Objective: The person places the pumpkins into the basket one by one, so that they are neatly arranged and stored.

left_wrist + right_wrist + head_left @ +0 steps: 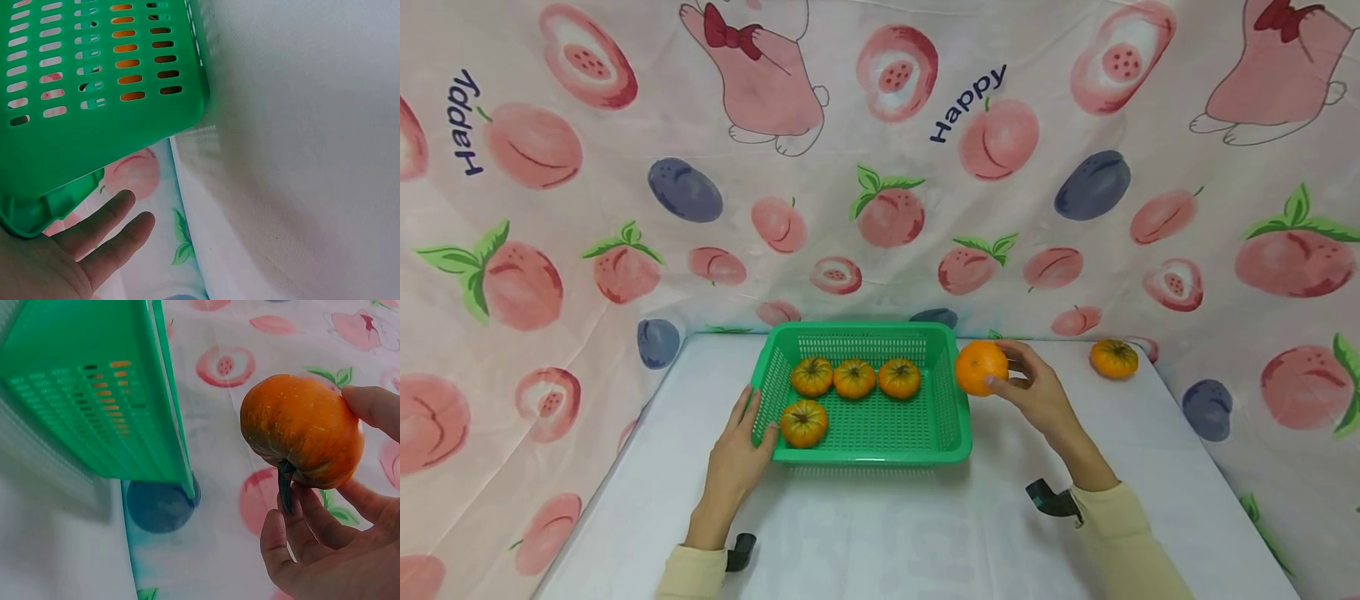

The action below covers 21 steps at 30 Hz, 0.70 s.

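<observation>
In the head view my right hand (1037, 387) holds a small orange pumpkin (981, 367) just past the right rim of a green plastic basket (865, 457). The right wrist view shows thumb and fingers around this pumpkin (303, 431), its dark stem pointing down. My left hand (739, 458) rests at the basket's left rim, thumb near the inner edge. Two straight fingers (119, 250) show beside the basket in the left wrist view; its thumb is hidden there. Inside the basket sit several small pumpkins (854, 379), most in a back row, with one pumpkin (804, 423) at front left.
Another small pumpkin (1114, 359) lies at the back right of the white table (865, 542). A fruit-patterned cloth (820, 183) hangs behind and along both sides. Each wrist carries a dark camera mount (1052, 500).
</observation>
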### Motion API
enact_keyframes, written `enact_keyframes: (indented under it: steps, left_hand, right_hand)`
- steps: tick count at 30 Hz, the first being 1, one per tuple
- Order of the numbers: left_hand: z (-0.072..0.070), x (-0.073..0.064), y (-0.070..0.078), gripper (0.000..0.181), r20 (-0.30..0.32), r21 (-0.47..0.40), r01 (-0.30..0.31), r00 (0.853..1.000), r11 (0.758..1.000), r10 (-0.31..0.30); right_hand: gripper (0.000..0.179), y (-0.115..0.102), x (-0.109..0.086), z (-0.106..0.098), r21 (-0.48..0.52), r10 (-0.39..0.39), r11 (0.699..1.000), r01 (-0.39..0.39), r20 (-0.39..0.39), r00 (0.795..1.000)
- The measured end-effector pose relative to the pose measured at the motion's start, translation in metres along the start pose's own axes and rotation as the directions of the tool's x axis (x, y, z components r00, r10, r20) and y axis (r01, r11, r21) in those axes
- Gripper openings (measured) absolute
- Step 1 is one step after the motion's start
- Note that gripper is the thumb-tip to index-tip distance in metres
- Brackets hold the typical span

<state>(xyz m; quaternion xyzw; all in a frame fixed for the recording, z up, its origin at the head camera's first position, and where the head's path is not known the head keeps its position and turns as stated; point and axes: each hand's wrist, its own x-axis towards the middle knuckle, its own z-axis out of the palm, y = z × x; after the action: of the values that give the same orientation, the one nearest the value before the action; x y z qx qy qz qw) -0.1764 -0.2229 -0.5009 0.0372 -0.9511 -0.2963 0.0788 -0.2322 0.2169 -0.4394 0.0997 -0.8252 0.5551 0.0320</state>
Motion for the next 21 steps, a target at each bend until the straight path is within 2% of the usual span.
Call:
enact_keyframes:
  steps: [7,21]
  left_hand:
    - [0.001,0.000,0.000,0.066,-0.002,-0.003,-0.001,1.000,1.000,0.001]
    - [0.000,-0.001,0.000,0.066,-0.021,0.002,-0.016,1.000,1.000,0.016]
  right_hand:
    - [0.057,-0.008,0.001,0.012,-0.019,-0.039,0.999,0.040,0.038,0.999]
    - [0.059,-0.015,0.000,0.039,-0.060,-0.068,0.995,0.075,0.104,0.992]
